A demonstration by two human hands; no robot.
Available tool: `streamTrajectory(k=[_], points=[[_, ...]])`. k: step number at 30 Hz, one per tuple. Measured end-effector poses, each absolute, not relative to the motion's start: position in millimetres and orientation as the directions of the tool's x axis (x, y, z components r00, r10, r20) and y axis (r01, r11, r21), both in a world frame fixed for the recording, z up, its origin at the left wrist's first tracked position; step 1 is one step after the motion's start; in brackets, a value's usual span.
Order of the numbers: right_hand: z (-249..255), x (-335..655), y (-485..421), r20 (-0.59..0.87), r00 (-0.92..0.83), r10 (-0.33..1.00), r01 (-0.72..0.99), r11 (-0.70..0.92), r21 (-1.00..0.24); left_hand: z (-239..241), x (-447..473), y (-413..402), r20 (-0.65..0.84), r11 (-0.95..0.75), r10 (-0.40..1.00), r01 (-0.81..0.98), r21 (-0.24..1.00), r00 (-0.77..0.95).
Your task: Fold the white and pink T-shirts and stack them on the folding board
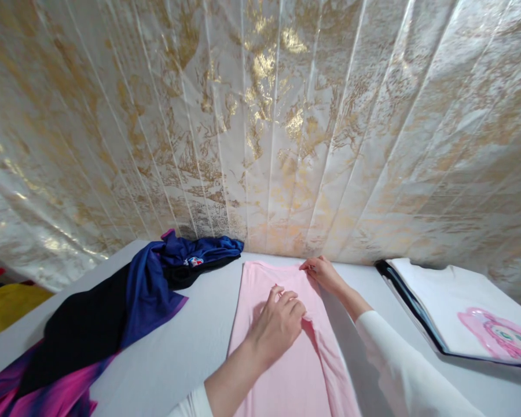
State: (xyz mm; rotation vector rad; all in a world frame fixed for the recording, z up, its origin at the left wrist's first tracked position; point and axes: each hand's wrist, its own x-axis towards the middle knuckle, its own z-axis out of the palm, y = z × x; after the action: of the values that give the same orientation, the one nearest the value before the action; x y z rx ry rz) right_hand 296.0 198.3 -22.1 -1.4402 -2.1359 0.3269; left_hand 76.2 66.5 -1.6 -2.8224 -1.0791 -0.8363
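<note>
A pale pink garment [282,379] lies lengthwise on the white surface in front of me, its right side folded inward in a long strip. My right hand [323,273] pinches the cloth at the far right corner, beside the neckline. Over the middle of the garment is my left hand [280,321], fingers curled, with its fingertips at the edge of the folded strip. The back of that hand partly hides its grip on the fabric.
Left of the pink garment, dark blue, black and magenta clothing [87,313] lies in a loose heap. A stack of folded shirts [443,289], a white printed one on top, sits at the right. Behind hangs a shiny gold-patterned curtain [269,133]. Yellow cloth [11,307] shows at far left.
</note>
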Motion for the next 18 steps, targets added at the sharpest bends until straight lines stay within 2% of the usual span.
streamTrajectory(k=[6, 10, 14, 18], points=[[-17.5, 290.0, 190.8, 0.347, -0.289, 0.892, 0.783, 0.428, -0.451, -6.1, 73.2, 64.9, 0.440, -0.734, 0.657, 0.654, 0.183, 0.613], [-12.2, 284.0, 183.7, 0.387, -0.266, 0.883, 0.780, 0.433, -0.453, -3.6, 75.0, 65.0, 0.463, -0.746, 0.637, 0.644, 0.169, 0.616], [-8.9, 275.1, 177.9, 0.409, -0.223, 0.885, 0.778, 0.414, -0.473, -0.1, 71.9, 66.2, 0.469, -0.727, 0.674, 0.625, 0.283, 0.571], [-11.3, 263.5, 159.8, 0.438, -0.152, 0.886, 0.761, 0.387, -0.520, 1.2, 53.8, 78.5, 0.454, -0.553, 0.811, 0.738, 0.387, 0.370]])
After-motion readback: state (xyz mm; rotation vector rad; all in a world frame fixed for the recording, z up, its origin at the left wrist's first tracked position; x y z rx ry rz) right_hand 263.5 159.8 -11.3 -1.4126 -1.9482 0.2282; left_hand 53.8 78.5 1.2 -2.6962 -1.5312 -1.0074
